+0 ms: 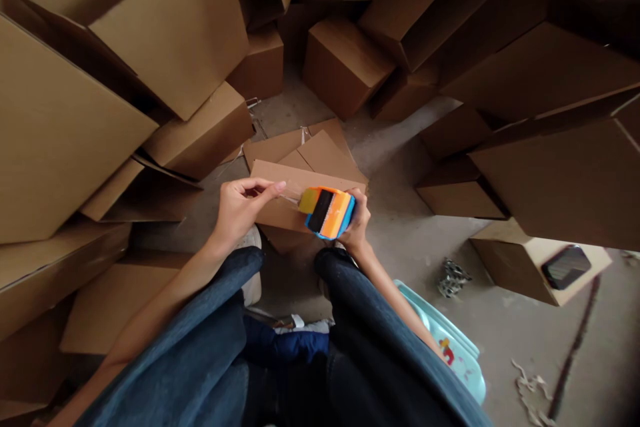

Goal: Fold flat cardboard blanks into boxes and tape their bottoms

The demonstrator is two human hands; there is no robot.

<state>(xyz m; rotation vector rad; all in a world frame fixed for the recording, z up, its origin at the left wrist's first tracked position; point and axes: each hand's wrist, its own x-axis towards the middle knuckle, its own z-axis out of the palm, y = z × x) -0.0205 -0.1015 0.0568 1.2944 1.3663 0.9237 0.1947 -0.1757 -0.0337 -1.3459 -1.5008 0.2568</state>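
My right hand is closed round an orange and blue tape dispenser with a black strip and a yellowish part at its left end. Between thumb and fingers, my left hand pinches the free end of clear packing tape, which runs to the dispenser. Both hands are above a brown cardboard box on the floor between my feet. Behind that box lie flattened cardboard pieces with a bit of shiny tape. The dispenser hides part of the box.
Cardboard boxes are piled on the left, ahead and right. A phone rests on a small box at right. A turquoise plastic stool, a metallic bundle and a cord are on the concrete floor.
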